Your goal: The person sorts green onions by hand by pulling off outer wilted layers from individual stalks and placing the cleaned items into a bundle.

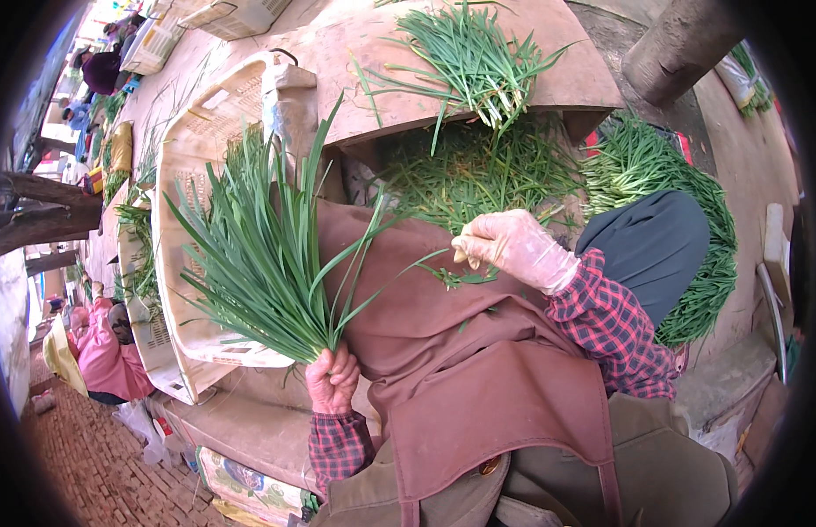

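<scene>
The left hand [332, 379] was closed in a firm fist around the lower end of a bunch of chives [259, 250], clamping the stems while the long leaves fanned up and away to the left, well beyond the knuckles. The right hand [518, 250], in a thin see-through glove [548, 263], was raised over the lap with its fingers bent inward and the tips together (I cannot tell whether something small was pinched between them). As for print, a pale sack [250, 481] near the lower edge bore a coloured pattern, too small and bent to make out. The bunch stood upright in the left hand's grip, tilted a little leftward, well apart from the right hand, and its leaves spread in front of a white plastic crate [168, 176]. A few long blades leaned out toward the right hand, across the brown apron [505, 408]. Past the hands, more cut chives [478, 66] lay on a wooden table [566, 53], their pale ends toward the person. Loose leaves [478, 171] were scattered thickly below its near edge, and a large green heap [702, 272] lay to the right, beside the dark-trousered knee [645, 250].
</scene>
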`<state>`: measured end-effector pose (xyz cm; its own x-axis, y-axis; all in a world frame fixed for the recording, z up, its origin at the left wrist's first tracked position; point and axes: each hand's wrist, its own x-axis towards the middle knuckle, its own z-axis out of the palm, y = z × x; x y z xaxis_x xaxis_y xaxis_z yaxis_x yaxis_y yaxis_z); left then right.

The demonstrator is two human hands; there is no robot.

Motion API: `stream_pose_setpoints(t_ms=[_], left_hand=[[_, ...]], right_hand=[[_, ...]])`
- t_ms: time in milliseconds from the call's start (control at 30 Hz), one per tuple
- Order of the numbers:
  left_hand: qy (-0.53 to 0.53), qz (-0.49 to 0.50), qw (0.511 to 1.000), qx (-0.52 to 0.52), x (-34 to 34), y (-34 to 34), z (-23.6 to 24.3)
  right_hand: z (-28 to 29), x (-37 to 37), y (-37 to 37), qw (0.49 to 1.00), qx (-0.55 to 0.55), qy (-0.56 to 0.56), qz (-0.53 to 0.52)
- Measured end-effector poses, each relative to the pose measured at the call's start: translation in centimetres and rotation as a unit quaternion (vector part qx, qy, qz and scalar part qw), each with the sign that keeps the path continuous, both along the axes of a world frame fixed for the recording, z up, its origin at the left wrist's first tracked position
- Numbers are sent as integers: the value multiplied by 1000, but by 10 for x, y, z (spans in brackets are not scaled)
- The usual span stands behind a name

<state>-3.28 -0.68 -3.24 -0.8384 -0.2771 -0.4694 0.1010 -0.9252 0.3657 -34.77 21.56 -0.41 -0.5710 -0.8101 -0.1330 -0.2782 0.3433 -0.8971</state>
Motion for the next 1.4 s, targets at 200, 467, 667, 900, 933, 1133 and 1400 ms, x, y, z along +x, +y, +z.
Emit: stream_pose_setpoints(t_ms=[200,467,667,900,933,1133,1400], left_hand=[[16,-10,1000,6,0,-3,-2],[-23,20,999,-12,-13,7,12],[-46,57,996,-49,-24,9,24],[-83,114,987,-77,-52,15,38],[-86,112,987,-79,-55,16,39],[-118,31,984,-130,-56,21,52],[-123,20,972,-201,-67,13,81]], right_hand=[[8,19,-22,958,-105,267,-2],[-5,46,-69,923,-100,332,166],[20,54,-49,921,-141,292,217],[65,58,-37,932,-222,71,278],[66,56,-39,930,-242,22,275],[67,19,-51,957,-185,214,71],[89,-2,-5,973,18,-226,-33]])
